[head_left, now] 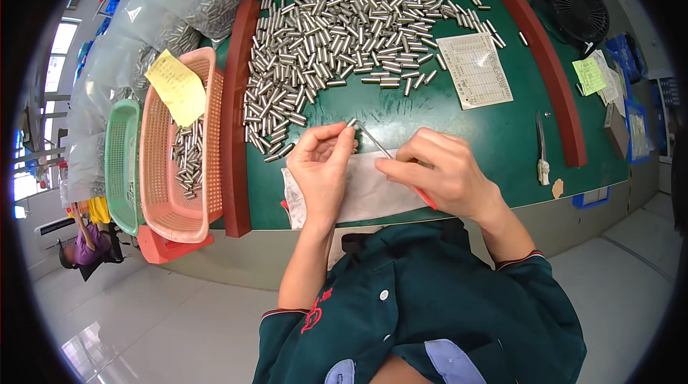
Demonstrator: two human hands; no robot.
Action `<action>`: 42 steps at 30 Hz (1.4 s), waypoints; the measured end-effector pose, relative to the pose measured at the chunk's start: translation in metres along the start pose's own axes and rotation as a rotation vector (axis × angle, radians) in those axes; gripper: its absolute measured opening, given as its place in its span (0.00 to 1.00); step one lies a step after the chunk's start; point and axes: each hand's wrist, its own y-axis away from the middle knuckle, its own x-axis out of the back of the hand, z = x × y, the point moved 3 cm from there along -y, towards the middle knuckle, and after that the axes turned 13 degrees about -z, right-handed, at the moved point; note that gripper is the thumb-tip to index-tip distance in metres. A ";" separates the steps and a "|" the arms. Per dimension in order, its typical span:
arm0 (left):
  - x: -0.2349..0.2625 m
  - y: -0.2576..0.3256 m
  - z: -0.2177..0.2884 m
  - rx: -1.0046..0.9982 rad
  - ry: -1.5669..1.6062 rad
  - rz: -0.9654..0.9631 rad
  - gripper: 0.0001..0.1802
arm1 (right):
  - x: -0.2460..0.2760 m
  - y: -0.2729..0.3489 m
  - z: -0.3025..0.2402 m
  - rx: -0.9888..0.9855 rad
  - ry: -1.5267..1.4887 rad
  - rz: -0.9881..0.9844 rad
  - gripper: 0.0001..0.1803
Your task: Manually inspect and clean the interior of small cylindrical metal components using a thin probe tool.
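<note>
My left hand (pixel 321 166) pinches one small metal cylinder (pixel 351 123) at its fingertips. My right hand (pixel 443 172) holds a thin rod-like tool with a red handle (pixel 427 200); the tool's metal tip (pixel 373 139) points at the cylinder's end. Both hands hover over a white cloth (pixel 373 194) on the green table mat (pixel 401 115). A large heap of similar metal cylinders (pixel 337 32) lies just beyond the hands.
A red-brown raised rim (pixel 233 140) frames the mat. At the left stand a pink basket (pixel 161 183) with several cylinders and a yellow note, a green basket (pixel 120 162), and clear bags of parts (pixel 143 25). A printed sheet (pixel 474 70), a knife-like tool (pixel 541 147) and a black fan (pixel 577 7) lie at the right.
</note>
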 end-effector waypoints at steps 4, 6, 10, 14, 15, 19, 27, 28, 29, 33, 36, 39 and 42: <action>-0.011 -0.001 0.004 -0.319 -0.548 -0.058 0.08 | 0.000 0.000 -0.005 0.115 -0.081 0.153 0.14; -0.017 0.001 0.007 -0.417 -0.667 -0.084 0.08 | 0.004 -0.003 -0.006 0.120 -0.078 0.173 0.13; -0.016 0.002 0.005 -0.343 -0.705 -0.094 0.07 | 0.017 0.001 -0.015 0.209 -0.083 0.203 0.11; -0.009 0.000 -0.001 -0.072 -0.133 -0.120 0.05 | 0.025 -0.003 -0.018 0.223 -0.145 0.382 0.15; -0.008 -0.001 0.000 -0.077 -0.133 -0.126 0.05 | 0.024 -0.002 -0.015 0.189 -0.117 0.464 0.14; -0.006 -0.003 -0.004 0.016 0.106 -0.259 0.07 | 0.018 0.001 -0.011 0.180 -0.122 0.477 0.11; -0.006 -0.004 -0.006 0.105 0.158 -0.243 0.08 | 0.011 0.000 -0.005 0.201 -0.138 0.469 0.10; -0.007 -0.004 -0.006 0.105 0.158 -0.244 0.08 | 0.011 -0.001 -0.005 0.207 -0.133 0.464 0.10; -0.006 -0.004 -0.006 0.108 0.157 -0.246 0.08 | 0.010 -0.002 -0.005 0.208 -0.134 0.464 0.10; -0.006 -0.004 -0.007 0.108 0.154 -0.254 0.08 | 0.008 -0.004 -0.005 0.203 -0.148 0.454 0.11; -0.007 -0.003 -0.007 0.097 0.140 -0.274 0.07 | 0.008 -0.004 -0.006 0.192 -0.147 0.431 0.12; -0.009 0.000 -0.005 0.072 0.100 -0.295 0.06 | 0.004 -0.007 -0.006 0.207 -0.117 0.389 0.12; -0.008 -0.001 -0.002 0.074 0.104 -0.256 0.06 | 0.002 -0.007 -0.009 0.242 -0.099 0.367 0.13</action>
